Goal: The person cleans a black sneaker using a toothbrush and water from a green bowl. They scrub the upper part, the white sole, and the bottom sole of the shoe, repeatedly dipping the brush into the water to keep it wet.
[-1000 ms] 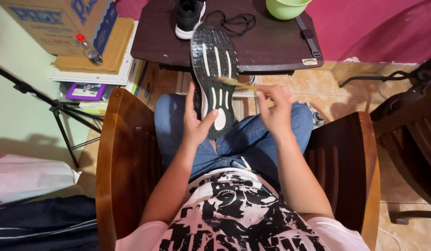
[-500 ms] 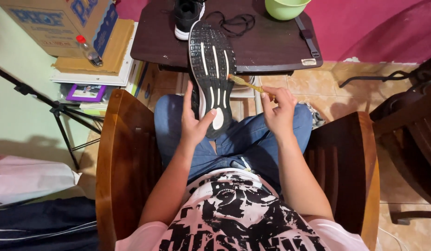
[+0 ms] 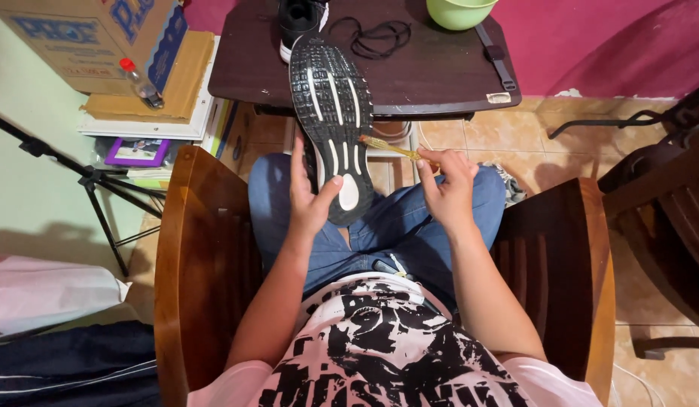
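While your left hand (image 3: 312, 197) grips the upturned shoe (image 3: 332, 113) over your lap, your right hand (image 3: 446, 188) pinches the brush (image 3: 387, 147) against its sole's right edge; scrubbing looks midway.

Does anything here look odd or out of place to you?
Mildly odd: loose black laces lie in a tangle on the dark table, apart from the second shoe. Otherwise nothing: the left hand holds the shoe sole-up, and the right hand holds a brush at its edge.
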